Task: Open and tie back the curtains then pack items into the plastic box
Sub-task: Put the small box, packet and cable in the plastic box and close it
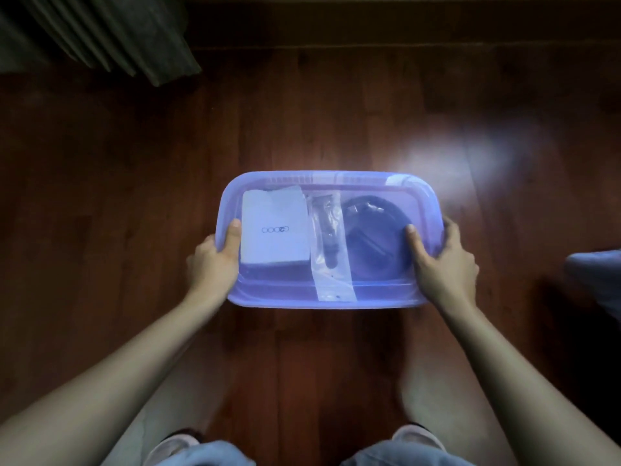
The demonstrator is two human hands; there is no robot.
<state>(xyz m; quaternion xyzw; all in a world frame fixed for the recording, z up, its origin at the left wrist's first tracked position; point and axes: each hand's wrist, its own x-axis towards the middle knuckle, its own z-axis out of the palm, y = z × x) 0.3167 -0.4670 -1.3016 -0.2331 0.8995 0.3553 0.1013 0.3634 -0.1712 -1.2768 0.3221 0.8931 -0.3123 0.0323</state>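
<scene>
Our fingers are clamped on the two short ends of the plastic box [331, 299]: the left hand [211, 260] has its thumb hooked over the rim and inside, the rest wrapped under the wall, and the right hand [443, 260] grips the opposite end the same way, thumb inside. We count two hands and one box.

Just inside our left thumb lies one white carton [275, 230], printed with a small row of rings we cannot read as a word. Beside it, toward the middle, sits one clear packet [331, 250] with a dark object in it, its end lapping over the near rim. Against our right thumb lies one dark coiled cable [376, 237].

The box is translucent lilac-blue, rectangular with rounded corners. It sits between our hands above the dark wooden floor [302, 122]. Beyond our left hand, well apart, hangs a grey pleated curtain [100, 31].
</scene>
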